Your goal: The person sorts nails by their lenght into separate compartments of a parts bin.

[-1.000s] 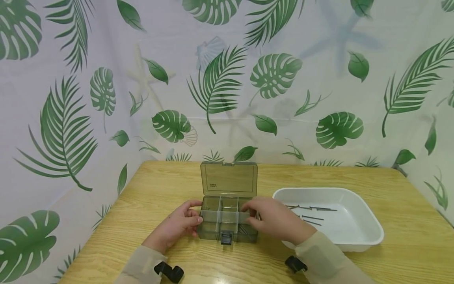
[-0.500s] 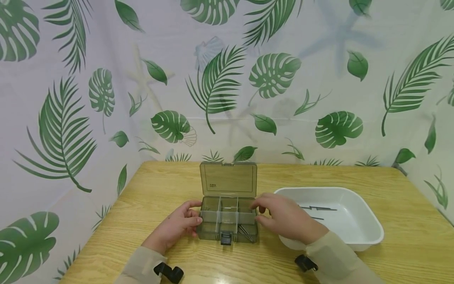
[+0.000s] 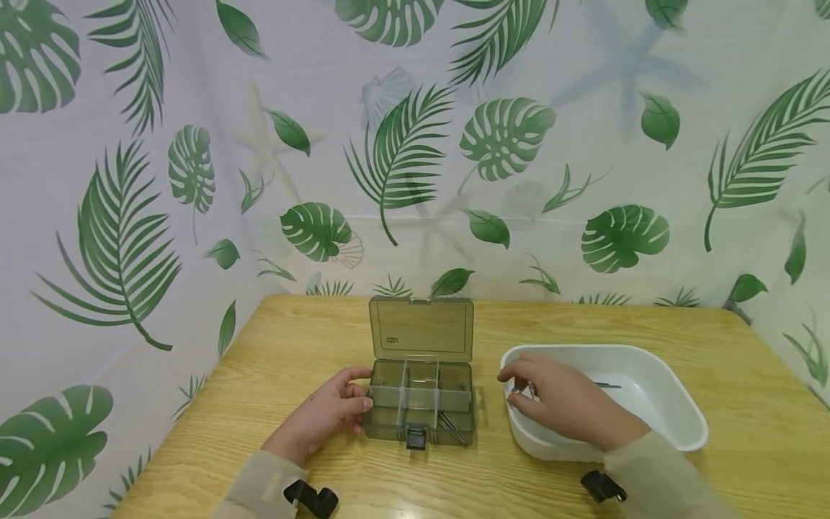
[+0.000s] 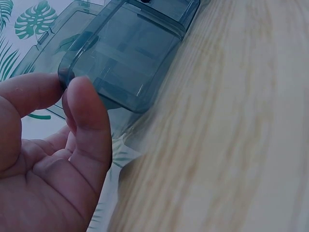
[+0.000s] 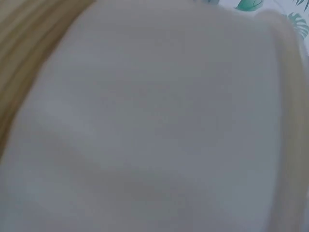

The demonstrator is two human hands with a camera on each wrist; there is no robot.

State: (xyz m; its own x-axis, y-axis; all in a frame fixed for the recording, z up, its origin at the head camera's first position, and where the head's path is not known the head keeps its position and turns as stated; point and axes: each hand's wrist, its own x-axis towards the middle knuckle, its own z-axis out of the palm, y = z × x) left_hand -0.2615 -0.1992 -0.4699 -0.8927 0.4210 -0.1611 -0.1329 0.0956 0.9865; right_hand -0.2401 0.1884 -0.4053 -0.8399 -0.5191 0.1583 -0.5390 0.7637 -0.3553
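Note:
A smoky see-through compartment box (image 3: 421, 398) stands on the table with its lid (image 3: 421, 328) raised at the back. My left hand (image 3: 327, 409) holds its left side; in the left wrist view, thumb and forefinger (image 4: 91, 106) pinch the box edge. Several thin, dark, nail-like metal pieces (image 3: 452, 427) lie in the front right compartment. My right hand (image 3: 570, 398) is over the left part of the white tray (image 3: 687, 414), fingers loosely bent and nothing seen between them. Another nail-like piece (image 3: 607, 385) shows in the tray beyond the hand, which hides the others.
The wooden table (image 3: 311, 331) runs back to a leaf-patterned cloth (image 3: 421, 158). A strip of bare wood (image 3: 489, 411) separates box and tray. The right wrist view is filled by the blurred white tray (image 5: 154, 121).
My right hand has moved right, from the box's right compartments to over the tray. The nail-like pieces in the front right compartment now show fully. The left hand keeps its place.

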